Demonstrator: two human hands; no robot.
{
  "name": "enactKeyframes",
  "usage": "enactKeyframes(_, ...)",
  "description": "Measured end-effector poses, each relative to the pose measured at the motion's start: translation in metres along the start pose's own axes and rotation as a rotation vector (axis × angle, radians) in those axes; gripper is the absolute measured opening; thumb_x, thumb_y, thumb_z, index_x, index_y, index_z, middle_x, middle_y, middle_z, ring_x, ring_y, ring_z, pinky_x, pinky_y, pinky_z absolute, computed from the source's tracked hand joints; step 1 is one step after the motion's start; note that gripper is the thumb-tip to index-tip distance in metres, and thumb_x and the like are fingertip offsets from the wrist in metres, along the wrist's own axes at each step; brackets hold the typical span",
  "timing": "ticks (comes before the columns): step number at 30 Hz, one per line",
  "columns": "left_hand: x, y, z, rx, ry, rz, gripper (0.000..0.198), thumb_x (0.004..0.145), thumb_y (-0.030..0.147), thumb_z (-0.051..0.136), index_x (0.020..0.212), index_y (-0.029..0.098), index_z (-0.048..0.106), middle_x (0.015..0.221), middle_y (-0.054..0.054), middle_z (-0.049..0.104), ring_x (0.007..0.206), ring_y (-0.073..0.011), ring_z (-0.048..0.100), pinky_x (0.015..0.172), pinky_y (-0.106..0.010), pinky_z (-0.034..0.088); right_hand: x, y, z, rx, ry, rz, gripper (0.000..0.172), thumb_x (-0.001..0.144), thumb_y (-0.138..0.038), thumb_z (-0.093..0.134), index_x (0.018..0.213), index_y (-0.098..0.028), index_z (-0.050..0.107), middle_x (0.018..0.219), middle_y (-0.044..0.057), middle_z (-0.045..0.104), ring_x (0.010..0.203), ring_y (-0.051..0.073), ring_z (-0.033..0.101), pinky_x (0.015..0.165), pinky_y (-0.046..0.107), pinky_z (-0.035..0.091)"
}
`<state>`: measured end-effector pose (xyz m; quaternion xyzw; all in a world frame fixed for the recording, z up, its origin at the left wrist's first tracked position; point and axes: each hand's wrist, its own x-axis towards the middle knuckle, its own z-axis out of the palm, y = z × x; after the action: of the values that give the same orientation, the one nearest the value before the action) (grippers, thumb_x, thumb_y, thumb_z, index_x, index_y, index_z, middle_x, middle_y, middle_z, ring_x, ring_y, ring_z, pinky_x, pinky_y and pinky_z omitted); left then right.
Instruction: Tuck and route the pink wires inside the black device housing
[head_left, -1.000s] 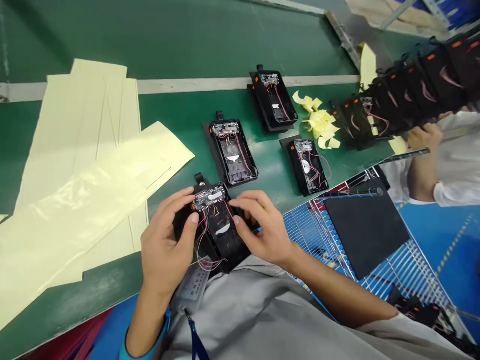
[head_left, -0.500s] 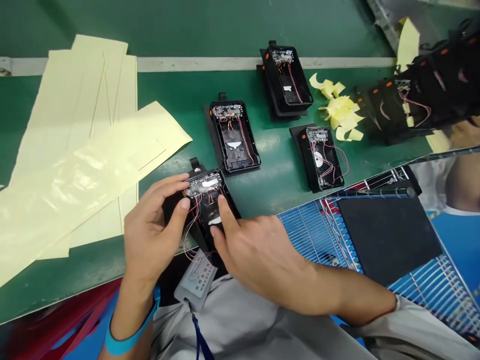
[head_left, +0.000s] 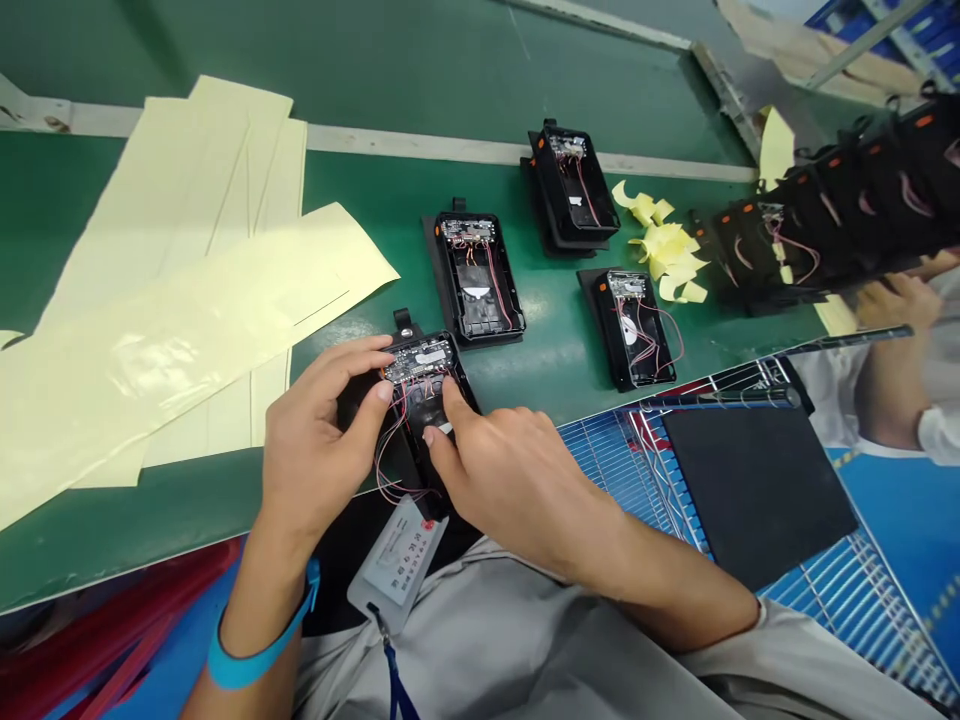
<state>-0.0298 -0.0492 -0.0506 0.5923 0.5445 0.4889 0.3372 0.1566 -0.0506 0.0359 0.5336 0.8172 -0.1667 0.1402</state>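
An open black plastic case [head_left: 461, 380] with a circuit board [head_left: 420, 358] at its top end lies tilted at the table's near edge. My left hand [head_left: 322, 430] is closed on its upper left corner, with fingertips and thumb by the board. Thin red and white wires [head_left: 384, 460] loop out over the left side below that thumb. My right hand [head_left: 510, 470] is closed at the case's right side, index fingertip and thumb tip reaching into the interior below the board. Its other fingers are curled, and what lies under the fingertips is hidden.
Similar open cases [head_left: 484, 290] stand on the green table [head_left: 555, 350] beyond my hands. Yellow paper sheets [head_left: 187, 300] cover the left; torn scraps [head_left: 667, 250] and a row of black cases [head_left: 825, 215] lie right. A co-worker's hand [head_left: 900, 300] is there. A wire rack [head_left: 607, 450] stands below.
The view has shifted, bringing more of the co-worker's hand and arm into sight at the right. Both my hands stay on the same case, with only slight finger movement.
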Motion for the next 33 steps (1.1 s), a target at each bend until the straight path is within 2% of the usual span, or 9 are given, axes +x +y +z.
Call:
enactKeyframes(4, -0.001, -0.001, 0.000, 0.015, 0.011, 0.000, 0.019, 0.102, 0.028, 0.070, 0.120, 0.028, 0.077, 0.141, 0.000, 0.071, 0.136, -0.0206, 0.068, 0.127, -0.048, 0.055, 0.002, 0.000, -0.003, 0.151, -0.060, 0.047, 0.068, 0.114, -0.039, 0.033, 0.170, -0.002, 0.038, 0.089, 0.016, 0.078, 0.079, 0.032, 0.075, 0.069, 0.040, 0.046)
enactKeyframes(9, 0.000, -0.001, 0.000, 0.015, 0.005, 0.010, 0.016, 0.101, 0.026, 0.071, 0.116, 0.028, 0.077, 0.139, 0.000, 0.071, 0.134, -0.0200, 0.068, 0.125, -0.047, 0.055, 0.000, 0.000, -0.005, 0.459, -0.138, 0.094, 0.073, 0.112, -0.037, 0.038, 0.176, -0.003, 0.024, 0.074, 0.005, 0.070, 0.065, 0.023, 0.061, 0.060, 0.033, 0.033)
enactKeyframes(14, 0.001, -0.002, -0.001, 0.024, 0.003, 0.029, 0.016, 0.101, 0.026, 0.071, 0.115, 0.028, 0.078, 0.140, 0.001, 0.071, 0.134, -0.0197, 0.069, 0.125, -0.047, 0.054, 0.000, 0.000, -0.010, 0.655, -0.146, 0.132, 0.067, 0.109, -0.033, 0.044, 0.172, -0.012, 0.034, 0.065, -0.002, 0.064, 0.052, 0.018, 0.052, 0.054, 0.030, 0.033)
enactKeyframes(19, 0.001, -0.002, -0.002, 0.032, 0.000, 0.031, 0.016, 0.101, 0.028, 0.071, 0.114, 0.028, 0.079, 0.140, 0.000, 0.071, 0.133, -0.0202, 0.069, 0.125, -0.048, 0.054, -0.002, 0.004, -0.013, 0.908, -0.212, 0.170, 0.067, 0.110, -0.039, 0.045, 0.173, -0.020, 0.032, 0.052, -0.009, 0.057, 0.039, 0.017, 0.054, 0.043, 0.027, 0.036)
enactKeyframes(22, 0.002, -0.003, -0.002, 0.039, -0.005, 0.025, 0.015, 0.101, 0.028, 0.071, 0.113, 0.028, 0.079, 0.139, 0.001, 0.072, 0.133, -0.0196, 0.069, 0.125, -0.048, 0.054, -0.009, 0.006, -0.010, 0.934, -0.160, 0.162, 0.064, 0.110, -0.038, 0.046, 0.172, -0.023, 0.037, 0.053, -0.010, 0.058, 0.039, 0.015, 0.052, 0.045, 0.025, 0.036)
enactKeyframes(24, 0.002, -0.003, -0.001, 0.045, -0.006, 0.029, 0.015, 0.101, 0.028, 0.071, 0.113, 0.028, 0.079, 0.139, 0.002, 0.072, 0.133, -0.0193, 0.069, 0.124, -0.048, 0.054, -0.014, 0.006, -0.009, 0.891, -0.104, 0.149, 0.061, 0.109, -0.035, 0.047, 0.169, -0.021, 0.044, 0.053, -0.009, 0.057, 0.044, 0.013, 0.050, 0.049, 0.025, 0.034)
enactKeyframes(26, 0.002, -0.003, 0.000, 0.054, -0.002, 0.034, 0.014, 0.101, 0.028, 0.071, 0.112, 0.028, 0.080, 0.138, 0.002, 0.072, 0.133, -0.0191, 0.069, 0.123, -0.047, 0.054, -0.019, 0.008, -0.008, 0.840, -0.102, 0.128, 0.061, 0.108, -0.032, 0.050, 0.167, -0.018, 0.048, 0.054, -0.008, 0.056, 0.049, 0.013, 0.046, 0.051, 0.026, 0.030)
enactKeyframes(30, 0.001, -0.002, 0.000, 0.062, 0.013, 0.025, 0.014, 0.101, 0.028, 0.071, 0.111, 0.029, 0.080, 0.138, 0.002, 0.072, 0.131, -0.0184, 0.070, 0.121, -0.045, 0.056, -0.018, 0.009, -0.009, 0.782, -0.148, 0.098, 0.071, 0.106, -0.033, 0.052, 0.173, -0.013, 0.038, 0.058, -0.008, 0.051, 0.054, 0.012, 0.037, 0.052, 0.026, 0.026)
enactKeyframes(33, 0.001, -0.003, -0.001, 0.054, 0.011, 0.029, 0.014, 0.101, 0.028, 0.071, 0.112, 0.029, 0.080, 0.138, 0.003, 0.072, 0.132, -0.0181, 0.070, 0.123, -0.045, 0.055, -0.010, 0.009, -0.010, 0.791, -0.143, 0.108, 0.076, 0.106, -0.033, 0.051, 0.176, -0.013, 0.031, 0.059, -0.007, 0.051, 0.052, 0.013, 0.040, 0.051, 0.027, 0.027)
